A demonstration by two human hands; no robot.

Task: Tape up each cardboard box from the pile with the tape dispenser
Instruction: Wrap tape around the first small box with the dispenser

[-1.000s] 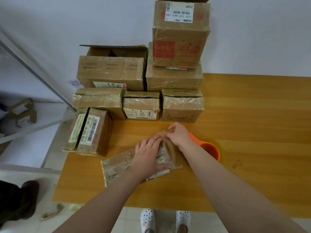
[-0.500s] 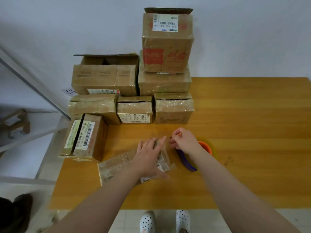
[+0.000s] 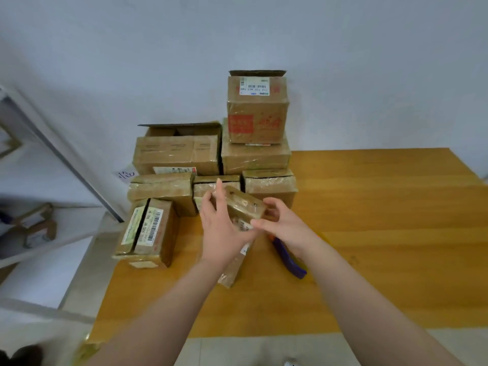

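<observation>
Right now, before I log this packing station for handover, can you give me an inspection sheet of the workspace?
Surface: wooden table, boxes stacked at its back left.
Job's things: small box held tilted, steeply on end; pile of boxes, its top box with a flap open; tape dispenser lying on the table under the right wrist.
Clutter: slip of paper left of the pile.
Hands: left hand and right hand both grip the small box.
Cables: nothing seen.
Surroundings: white wall behind the table.
</observation>
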